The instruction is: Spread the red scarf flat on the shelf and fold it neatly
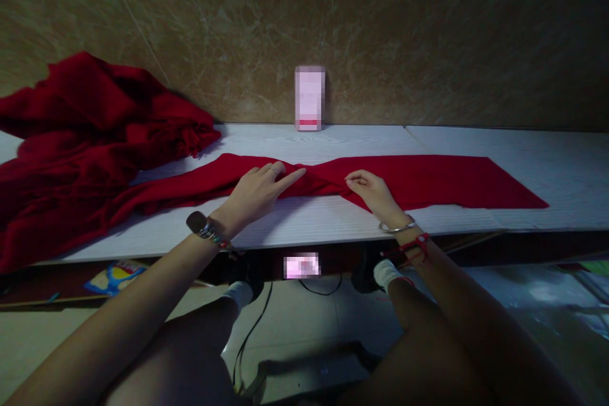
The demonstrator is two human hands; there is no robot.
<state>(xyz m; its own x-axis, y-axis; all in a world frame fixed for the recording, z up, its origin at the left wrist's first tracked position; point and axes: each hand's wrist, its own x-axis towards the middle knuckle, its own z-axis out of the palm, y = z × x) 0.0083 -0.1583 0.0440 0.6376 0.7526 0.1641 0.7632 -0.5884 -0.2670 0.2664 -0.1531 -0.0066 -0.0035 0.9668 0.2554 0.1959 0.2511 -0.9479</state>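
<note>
A long red scarf (428,181) lies stretched along a white wood-grain board (295,225), narrowed and creased in the middle and flat towards the right. My left hand (259,193) rests palm down on the narrowed part, its thumb stretched out to the right and apart from the curled fingers. To the right, my right hand (373,193) pinches at a fold of the scarf, thumb and fingertips together. The fingertips partly hide the cloth there. Leftwards the scarf runs towards a heap of red fringed cloth (109,108); where they meet is unclear.
Behind the board rises a brown marbled wall (428,38), with a blurred pinkish box-like thing (309,95) leaning on it. Below the board are a blue-and-yellow packet (115,277), another blurred item (302,266) and a dark cable (252,333) on the floor.
</note>
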